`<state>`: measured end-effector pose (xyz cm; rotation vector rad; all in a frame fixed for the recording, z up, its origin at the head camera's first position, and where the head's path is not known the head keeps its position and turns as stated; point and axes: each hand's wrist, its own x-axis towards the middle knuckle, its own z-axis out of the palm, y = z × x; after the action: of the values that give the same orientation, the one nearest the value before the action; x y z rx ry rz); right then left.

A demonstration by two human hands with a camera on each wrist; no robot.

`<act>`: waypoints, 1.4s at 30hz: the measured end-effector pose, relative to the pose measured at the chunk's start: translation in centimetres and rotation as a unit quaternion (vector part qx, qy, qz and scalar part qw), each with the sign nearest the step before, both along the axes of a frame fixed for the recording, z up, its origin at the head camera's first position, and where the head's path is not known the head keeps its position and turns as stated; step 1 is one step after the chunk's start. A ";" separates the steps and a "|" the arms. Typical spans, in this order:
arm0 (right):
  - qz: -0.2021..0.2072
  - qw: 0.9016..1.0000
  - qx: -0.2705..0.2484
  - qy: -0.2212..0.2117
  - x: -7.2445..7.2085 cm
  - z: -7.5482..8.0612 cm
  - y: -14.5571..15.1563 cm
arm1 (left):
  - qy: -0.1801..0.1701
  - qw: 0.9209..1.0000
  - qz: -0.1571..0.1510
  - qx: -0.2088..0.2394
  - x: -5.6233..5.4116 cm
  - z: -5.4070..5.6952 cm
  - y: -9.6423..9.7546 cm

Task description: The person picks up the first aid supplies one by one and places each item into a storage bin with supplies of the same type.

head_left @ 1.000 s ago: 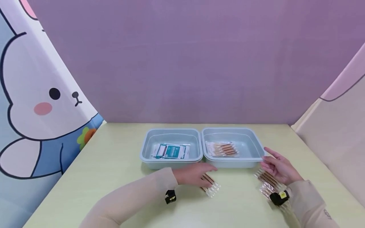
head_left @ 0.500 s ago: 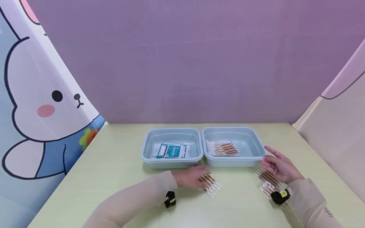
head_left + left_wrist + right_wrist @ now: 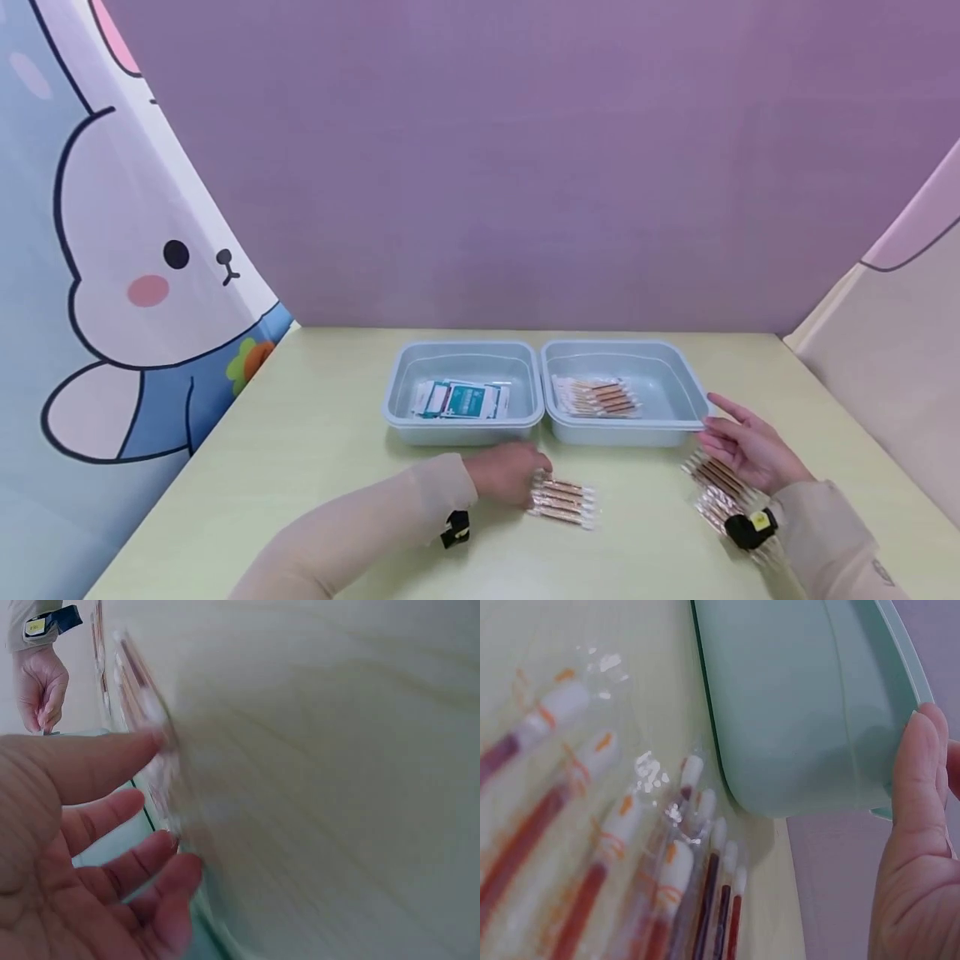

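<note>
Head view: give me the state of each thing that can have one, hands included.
Left tray: upright, uncovered, partly filled.
Teal-and-white packets: overlapping inside the left tray.
Right tray: upright, uncovered, partly filled.
Tray swabs: wrapped, inside the right tray.
Left hand: at the front swab pack; blurred, grip unclear.
Front swab pack: wrapped, outside the trays.
Right hand: pinching the right tray's rim.
Right-side swab packs: wrapped, overlapping.
</note>
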<state>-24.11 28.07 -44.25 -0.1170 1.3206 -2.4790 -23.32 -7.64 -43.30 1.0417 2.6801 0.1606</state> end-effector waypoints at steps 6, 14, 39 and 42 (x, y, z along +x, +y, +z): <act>0.004 1.000 -0.001 0.002 0.0 -0.2 0.2 | -0.011 0.998 0.059 -0.037 0.3 -0.1 0.1; 0.014 1.000 -0.010 0.008 -0.2 -0.2 0.3 | -0.061 0.995 0.049 -0.056 0.0 0.5 0.2; -0.019 1.000 0.022 0.010 0.1 0.3 -0.3 | -0.050 0.998 0.011 -0.044 1.3 0.6 2.5; -0.020 1.000 0.021 0.010 0.0 0.4 -0.3 | -0.045 0.997 0.023 -0.063 1.9 1.0 3.0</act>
<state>-24.09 27.76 -43.88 -0.1074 1.3958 -2.4866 -21.47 -4.66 -42.34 0.9146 2.5966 0.0447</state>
